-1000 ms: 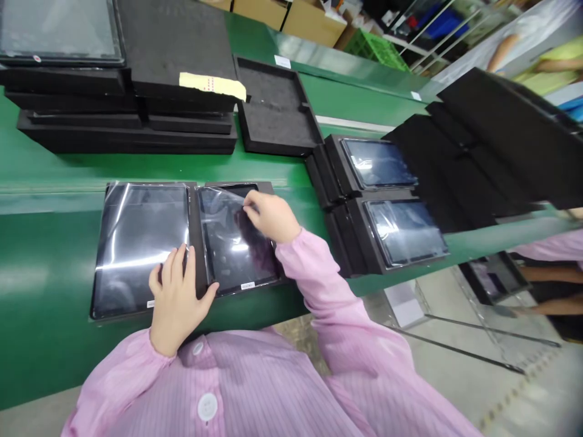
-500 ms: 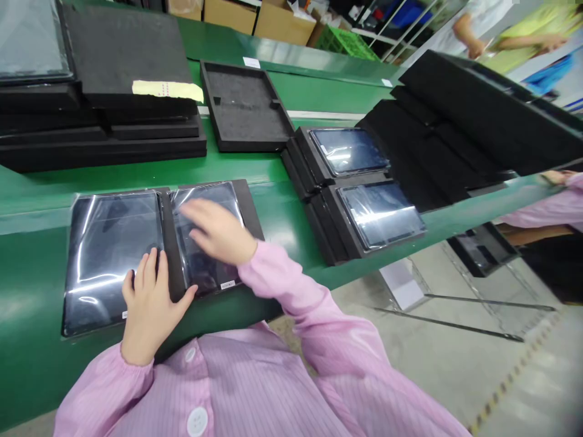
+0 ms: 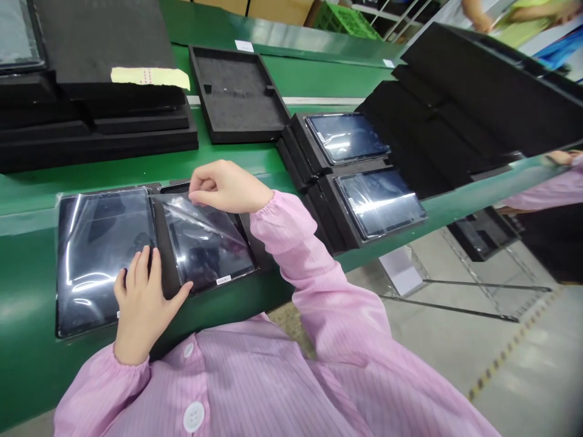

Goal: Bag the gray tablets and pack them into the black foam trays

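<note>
Two black tablets lie side by side in a black foam tray [image 3: 163, 243] on the green conveyor in front of me. My left hand [image 3: 141, 303] lies flat with fingers apart across the near edge of the left tablet [image 3: 98, 243] and the tray's middle rib. My right hand [image 3: 228, 185] is closed in a pinch on the clear protective film [image 3: 195, 215] of the right tablet [image 3: 207, 252], holding its far edge lifted off the screen. The film hangs slanted down toward me.
Stacked black foam trays [image 3: 100, 130] stand at the back left, one with a yellow tape strip [image 3: 150, 76]. An empty foam tray [image 3: 237, 97] sits behind. To the right are two trayed tablets [image 3: 364, 170] and more black foam trays [image 3: 464, 103]. Another person's pink sleeve [image 3: 546, 191] shows far right.
My right hand went from the far corner, swept flat across the right tablet's screen, and now pinches the film and lifts its far edge. My left hand stayed put.
</note>
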Tool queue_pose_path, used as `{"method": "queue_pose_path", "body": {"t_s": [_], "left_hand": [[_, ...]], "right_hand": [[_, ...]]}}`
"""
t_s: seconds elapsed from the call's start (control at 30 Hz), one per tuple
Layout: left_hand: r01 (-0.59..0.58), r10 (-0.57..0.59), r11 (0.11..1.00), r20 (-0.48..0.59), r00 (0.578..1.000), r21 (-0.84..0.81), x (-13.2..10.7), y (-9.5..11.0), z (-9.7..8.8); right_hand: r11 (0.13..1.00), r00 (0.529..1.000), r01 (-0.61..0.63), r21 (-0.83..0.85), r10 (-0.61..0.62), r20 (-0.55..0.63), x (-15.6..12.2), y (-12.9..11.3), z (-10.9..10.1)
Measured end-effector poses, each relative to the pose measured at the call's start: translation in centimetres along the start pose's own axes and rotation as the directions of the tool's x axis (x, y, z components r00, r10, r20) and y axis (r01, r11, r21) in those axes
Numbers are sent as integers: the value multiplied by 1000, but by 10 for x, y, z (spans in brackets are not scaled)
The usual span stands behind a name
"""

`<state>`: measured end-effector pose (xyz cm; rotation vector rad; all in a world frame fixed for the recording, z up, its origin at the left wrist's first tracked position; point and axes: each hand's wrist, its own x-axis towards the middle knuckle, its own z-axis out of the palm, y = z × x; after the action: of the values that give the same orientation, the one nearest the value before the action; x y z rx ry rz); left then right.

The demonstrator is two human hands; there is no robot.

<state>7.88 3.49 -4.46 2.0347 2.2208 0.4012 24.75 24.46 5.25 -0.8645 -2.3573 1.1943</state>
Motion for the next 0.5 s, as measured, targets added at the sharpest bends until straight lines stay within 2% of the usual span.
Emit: {"method": "queue_pose_path", "body": {"t_s": [0.07, 0.13, 0.27, 0.33, 0.4, 0.43, 0.5], "left_hand": [[-5, 5, 1000, 0, 1000, 10, 0, -1, -1], [-5, 5, 1000, 2, 1000, 15, 0, -3, 0], [3, -4, 1000, 14, 1000, 17, 1, -5, 1], [0, 0, 1000, 11, 1000, 16, 1, -5, 1], [-7, 7, 1000, 11, 1000, 17, 0, -4, 2], [-7, 7, 1000, 13, 1000, 17, 0, -3, 3], [-8, 8, 1000, 28, 1000, 5, 1, -4, 2]], "right_hand": [[980, 996, 34, 198, -50, 75, 1, -19, -3], [933, 993, 35, 359, -74, 97, 3, -31, -7], [875, 999, -39, 483, 20, 44, 9, -31, -12], [890, 995, -62, 451, 88, -37, 9, -18, -15], [935, 970, -81, 344, 153, -188, 4, 0, -18], [959, 942, -100, 265, 177, -286, -2, 9, -18], [983, 856, -168, 79, 186, -482, -20, 24, -16]]}}
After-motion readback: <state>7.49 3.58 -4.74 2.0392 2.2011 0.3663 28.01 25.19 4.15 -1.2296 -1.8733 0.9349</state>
